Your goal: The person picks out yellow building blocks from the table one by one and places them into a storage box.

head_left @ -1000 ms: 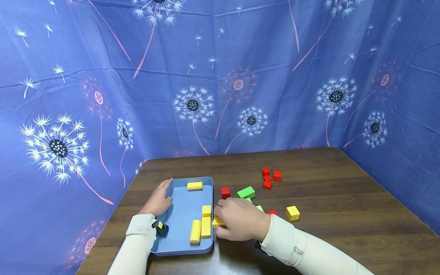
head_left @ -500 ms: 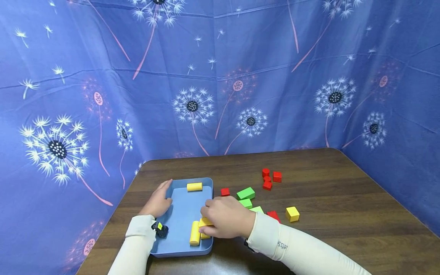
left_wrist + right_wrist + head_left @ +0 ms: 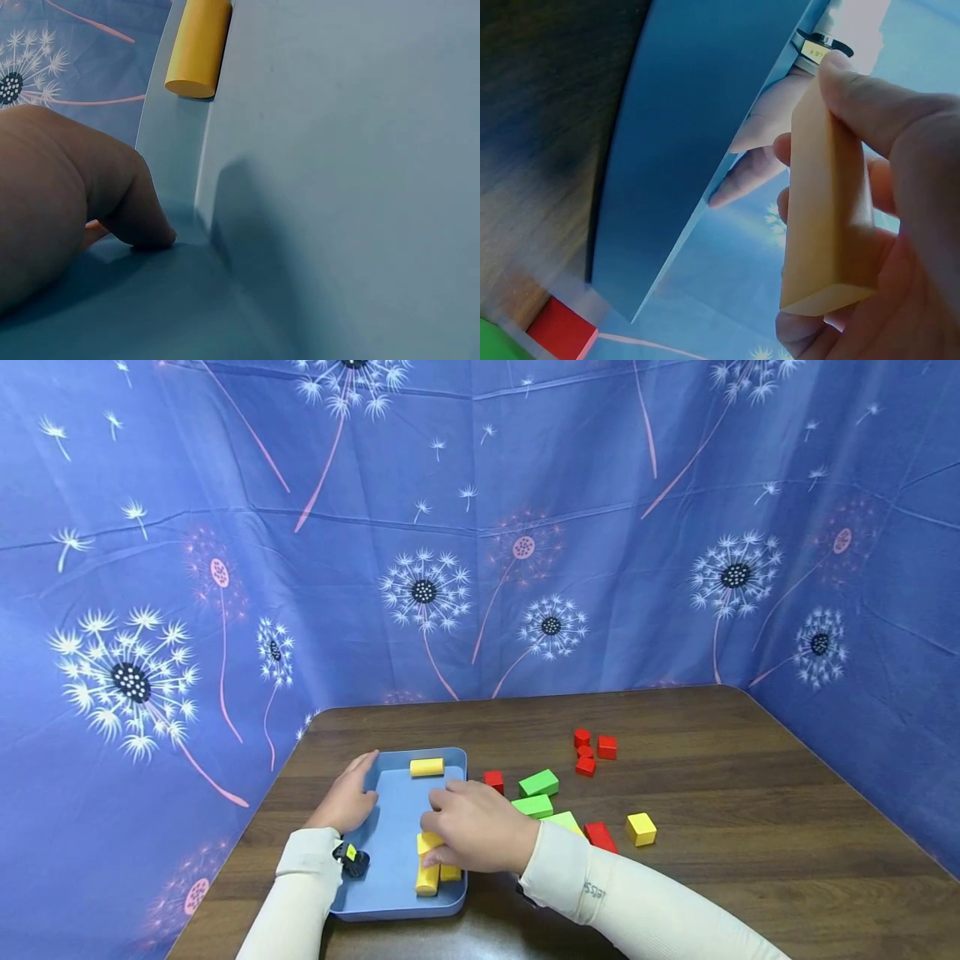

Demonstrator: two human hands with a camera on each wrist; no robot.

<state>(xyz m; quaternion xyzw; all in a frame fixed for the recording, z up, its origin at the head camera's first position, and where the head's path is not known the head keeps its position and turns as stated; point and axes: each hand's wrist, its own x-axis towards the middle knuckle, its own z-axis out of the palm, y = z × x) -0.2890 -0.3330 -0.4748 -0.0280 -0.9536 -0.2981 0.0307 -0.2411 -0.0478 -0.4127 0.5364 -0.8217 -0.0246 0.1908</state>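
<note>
The right hand (image 3: 480, 827) pinches a yellow rectangular block (image 3: 826, 225) between its thumb and curled fingers, holding it above the right part of the blue tray (image 3: 390, 906). The block partly covers a yellow cylinder (image 3: 427, 885) in the tray; another yellow block (image 3: 450, 874) lies just beside that cylinder. The left hand (image 3: 347, 797) rests on the tray's left wall, fingers extended along the rim, a fingertip touching near the far corner. A second yellow cylinder (image 3: 427, 767) lies against the far wall. On the wooden table (image 3: 712, 777), right of the tray, are a red cube (image 3: 493, 781), green blocks (image 3: 538, 783), a red block (image 3: 601, 837) and a yellow cube (image 3: 641, 829). Small red pieces (image 3: 607, 747) cluster farther back.
</note>
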